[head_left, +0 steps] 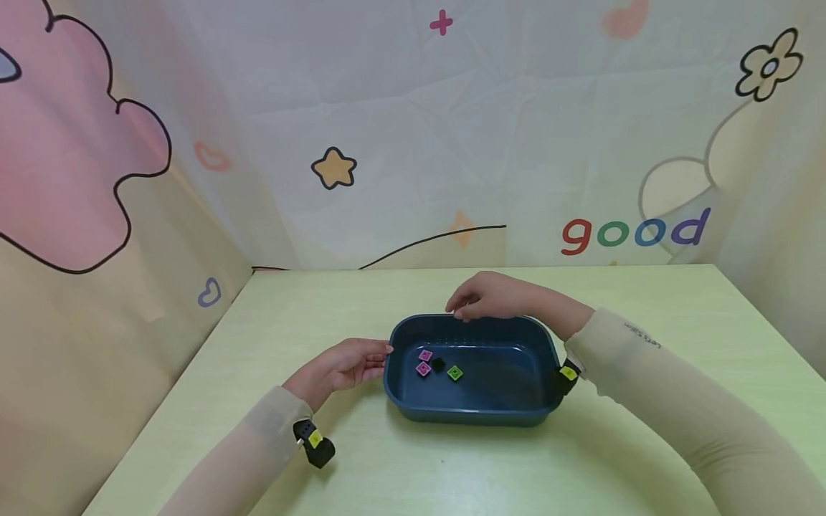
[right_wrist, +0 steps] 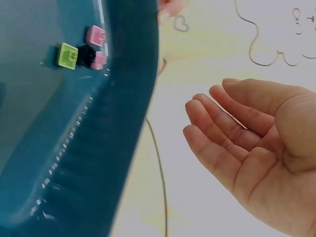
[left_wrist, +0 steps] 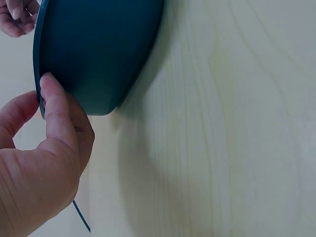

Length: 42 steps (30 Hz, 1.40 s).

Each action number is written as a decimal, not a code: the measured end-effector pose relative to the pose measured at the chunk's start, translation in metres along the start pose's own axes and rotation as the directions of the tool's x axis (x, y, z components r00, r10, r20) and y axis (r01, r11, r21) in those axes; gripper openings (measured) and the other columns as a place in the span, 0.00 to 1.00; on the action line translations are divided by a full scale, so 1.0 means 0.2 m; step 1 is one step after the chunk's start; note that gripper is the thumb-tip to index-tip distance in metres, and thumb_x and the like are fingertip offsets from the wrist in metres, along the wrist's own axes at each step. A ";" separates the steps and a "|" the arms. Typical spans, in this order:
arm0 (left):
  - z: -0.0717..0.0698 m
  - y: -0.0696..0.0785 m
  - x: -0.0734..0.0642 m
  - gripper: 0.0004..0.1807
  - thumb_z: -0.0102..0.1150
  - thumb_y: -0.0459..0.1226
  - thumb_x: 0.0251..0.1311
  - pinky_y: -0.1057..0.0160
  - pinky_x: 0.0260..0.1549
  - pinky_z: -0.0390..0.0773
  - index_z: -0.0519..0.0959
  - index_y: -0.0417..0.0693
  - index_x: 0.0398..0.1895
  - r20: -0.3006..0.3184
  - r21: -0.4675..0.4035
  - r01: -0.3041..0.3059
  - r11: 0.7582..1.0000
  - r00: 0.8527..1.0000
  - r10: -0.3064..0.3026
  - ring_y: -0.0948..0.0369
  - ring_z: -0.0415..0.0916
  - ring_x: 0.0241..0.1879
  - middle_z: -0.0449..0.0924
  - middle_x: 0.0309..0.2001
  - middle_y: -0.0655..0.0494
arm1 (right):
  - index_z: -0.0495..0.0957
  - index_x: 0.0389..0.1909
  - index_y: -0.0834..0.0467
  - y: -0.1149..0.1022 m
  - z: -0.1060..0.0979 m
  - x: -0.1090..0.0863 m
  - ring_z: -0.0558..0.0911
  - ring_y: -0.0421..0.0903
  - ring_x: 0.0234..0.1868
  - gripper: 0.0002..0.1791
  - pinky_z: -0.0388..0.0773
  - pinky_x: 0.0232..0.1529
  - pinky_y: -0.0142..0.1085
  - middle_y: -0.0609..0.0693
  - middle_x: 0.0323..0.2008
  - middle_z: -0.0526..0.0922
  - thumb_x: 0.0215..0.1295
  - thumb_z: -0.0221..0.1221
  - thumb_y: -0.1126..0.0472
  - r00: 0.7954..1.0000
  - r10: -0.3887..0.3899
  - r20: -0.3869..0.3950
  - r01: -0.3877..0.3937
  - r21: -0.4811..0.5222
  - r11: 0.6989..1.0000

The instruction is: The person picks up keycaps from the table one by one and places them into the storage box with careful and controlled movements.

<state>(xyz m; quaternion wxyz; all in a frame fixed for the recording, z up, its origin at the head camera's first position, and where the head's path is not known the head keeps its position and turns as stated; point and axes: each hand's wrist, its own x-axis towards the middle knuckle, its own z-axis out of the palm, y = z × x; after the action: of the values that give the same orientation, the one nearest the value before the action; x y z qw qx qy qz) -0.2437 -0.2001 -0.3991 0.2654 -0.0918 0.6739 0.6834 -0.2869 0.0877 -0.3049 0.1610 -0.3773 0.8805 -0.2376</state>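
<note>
A dark blue rectangular plastic basin [head_left: 490,419] with rounded corners stands upright on the table. Pinched at its left end between thumb and fingers is the rim, held by my left hand [head_left: 342,369]; the left wrist view shows that hand [left_wrist: 44,158] against the basin wall [left_wrist: 98,54]. My right hand [head_left: 493,295] hovers by the far rim, fingers loosely bent and holding nothing. On the basin floor, toward the left, lie two pink blocks [head_left: 423,368], a black block [head_left: 438,365] and a green block [head_left: 454,373]; the right wrist view also shows the green block [right_wrist: 67,56].
The pale wood-grain table [head_left: 310,308] extends around the basin. A printed cloth [head_left: 413,129] hangs behind the table and along its sides. Black wrist cameras are strapped to both sleeves, the right one [head_left: 568,376] close to the basin's right end.
</note>
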 end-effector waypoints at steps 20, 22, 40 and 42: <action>-0.01 0.01 0.00 0.22 0.52 0.34 0.75 0.75 0.36 0.86 0.70 0.31 0.68 0.004 -0.002 0.009 1.000 1.000 -0.009 0.69 0.83 0.30 0.85 0.32 0.59 | 0.82 0.56 0.62 0.11 -0.11 -0.53 0.88 0.50 0.49 0.16 0.89 0.48 0.37 0.58 0.50 0.89 0.73 0.60 0.59 0.967 0.142 -0.211 -0.135 0.050 0.990; -0.01 0.01 0.00 0.22 0.52 0.34 0.75 0.75 0.36 0.87 0.71 0.31 0.67 0.010 0.000 0.011 1.000 1.000 -0.011 0.69 0.83 0.30 0.85 0.32 0.59 | 0.82 0.56 0.62 0.14 -0.11 -0.59 0.87 0.47 0.48 0.16 0.87 0.46 0.31 0.56 0.50 0.89 0.73 0.60 0.59 0.960 0.153 -0.234 -0.147 0.043 0.988; -0.01 0.01 -0.01 0.22 0.52 0.34 0.75 0.75 0.36 0.86 0.70 0.30 0.67 0.018 0.012 0.001 1.000 1.000 -0.002 0.68 0.83 0.30 0.84 0.33 0.59 | 0.82 0.57 0.64 0.42 -0.06 -0.94 0.76 0.19 0.40 0.17 0.82 0.40 0.25 0.59 0.50 0.88 0.72 0.61 0.60 0.899 0.270 -0.344 -0.286 0.004 0.958; -0.01 0.01 -0.01 0.22 0.51 0.34 0.76 0.75 0.35 0.86 0.70 0.30 0.67 0.026 0.010 -0.002 1.000 1.000 0.002 0.69 0.83 0.30 0.84 0.32 0.59 | 0.81 0.57 0.65 0.44 -0.06 -0.97 0.76 0.18 0.39 0.17 0.81 0.39 0.25 0.61 0.51 0.87 0.72 0.61 0.60 0.892 0.284 -0.351 -0.302 0.003 0.953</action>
<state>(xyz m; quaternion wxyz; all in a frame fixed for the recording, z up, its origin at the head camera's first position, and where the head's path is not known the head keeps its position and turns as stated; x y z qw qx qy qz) -0.2434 -0.2017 -0.3976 0.2739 -0.0811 0.6739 0.6814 -0.2153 0.2880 -0.3230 0.0270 -0.1965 0.9475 -0.2509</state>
